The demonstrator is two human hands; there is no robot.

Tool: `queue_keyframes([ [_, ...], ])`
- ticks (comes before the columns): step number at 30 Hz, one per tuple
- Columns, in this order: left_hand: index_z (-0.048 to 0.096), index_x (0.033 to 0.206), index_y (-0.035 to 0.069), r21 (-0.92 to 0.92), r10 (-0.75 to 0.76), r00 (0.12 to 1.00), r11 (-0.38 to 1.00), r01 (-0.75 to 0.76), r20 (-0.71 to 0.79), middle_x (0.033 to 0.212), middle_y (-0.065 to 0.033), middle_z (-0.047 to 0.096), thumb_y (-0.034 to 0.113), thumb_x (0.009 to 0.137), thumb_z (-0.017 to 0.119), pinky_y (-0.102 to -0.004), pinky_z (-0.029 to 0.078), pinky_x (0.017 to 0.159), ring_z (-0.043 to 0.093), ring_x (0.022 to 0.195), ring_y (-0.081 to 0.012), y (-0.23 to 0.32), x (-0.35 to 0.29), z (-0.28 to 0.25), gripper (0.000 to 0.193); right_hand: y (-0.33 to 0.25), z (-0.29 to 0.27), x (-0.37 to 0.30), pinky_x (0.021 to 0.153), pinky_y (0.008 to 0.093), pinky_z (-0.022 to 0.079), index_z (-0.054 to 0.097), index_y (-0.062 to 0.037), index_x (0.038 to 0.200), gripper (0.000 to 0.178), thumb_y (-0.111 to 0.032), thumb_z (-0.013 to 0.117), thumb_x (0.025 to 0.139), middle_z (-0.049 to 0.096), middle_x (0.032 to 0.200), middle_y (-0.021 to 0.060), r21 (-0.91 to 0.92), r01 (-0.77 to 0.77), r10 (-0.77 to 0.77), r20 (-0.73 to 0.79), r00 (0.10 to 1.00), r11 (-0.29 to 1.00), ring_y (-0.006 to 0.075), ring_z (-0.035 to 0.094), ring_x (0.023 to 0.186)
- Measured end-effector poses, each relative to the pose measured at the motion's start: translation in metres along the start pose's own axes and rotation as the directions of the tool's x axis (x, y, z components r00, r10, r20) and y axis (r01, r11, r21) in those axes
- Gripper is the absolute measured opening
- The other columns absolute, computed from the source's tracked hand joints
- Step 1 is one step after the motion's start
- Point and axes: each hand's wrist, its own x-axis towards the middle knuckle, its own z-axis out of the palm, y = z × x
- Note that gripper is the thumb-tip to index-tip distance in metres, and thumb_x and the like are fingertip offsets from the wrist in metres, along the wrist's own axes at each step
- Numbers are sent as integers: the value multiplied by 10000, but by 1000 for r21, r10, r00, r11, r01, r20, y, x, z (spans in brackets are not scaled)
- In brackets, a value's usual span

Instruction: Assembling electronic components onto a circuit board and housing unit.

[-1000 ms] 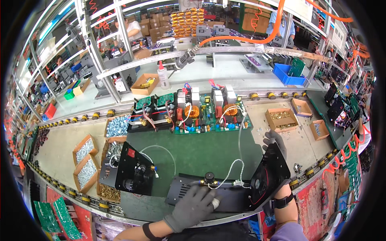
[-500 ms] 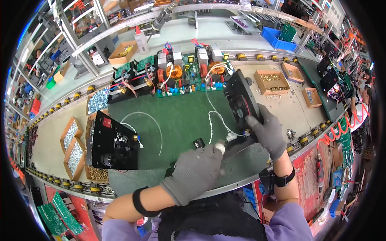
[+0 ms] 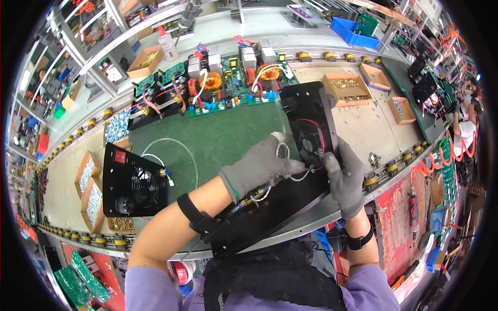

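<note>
At left, a black fan panel (image 3: 136, 181) stands on the green bench (image 3: 228, 124); rightward, the left hand (image 3: 262, 165) has moved to the white cable (image 3: 299, 179), apparently pinching it; the black chassis (image 3: 282, 210), now slanted near centre-right, is gripped by the right hand (image 3: 346, 179), suggesting attention has shifted to wiring.

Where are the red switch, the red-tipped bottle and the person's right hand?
Red switch (image 3: 120, 157): head view, its front.
Red-tipped bottle (image 3: 168, 46): head view, its body.
Right hand (image 3: 347, 184): head view, its gloved middle.
</note>
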Motion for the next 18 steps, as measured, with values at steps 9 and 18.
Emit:
queue_keyframes([
  [9,590,1188,-15,-541,221,975,819,-190,-8,833,-21,590,180,925,647,-251,465,620,555,725,-70,2,1,-34,332,-2,-14,-3,669,363,492,586,46,1226,350,-122,614,920,620,804,180,-208,60,-51,47,998,976,303,612,686],
  [18,576,1110,3,-49,452,881,885,-462,-140,801,5,520,151,984,557,-269,479,652,505,664,-91,-29,69,-89,195,-21,-46,-14,615,352,493,580,53,1226,353,-126,596,923,624,803,167,-300,177,-172,44,984,937,292,626,652],
])
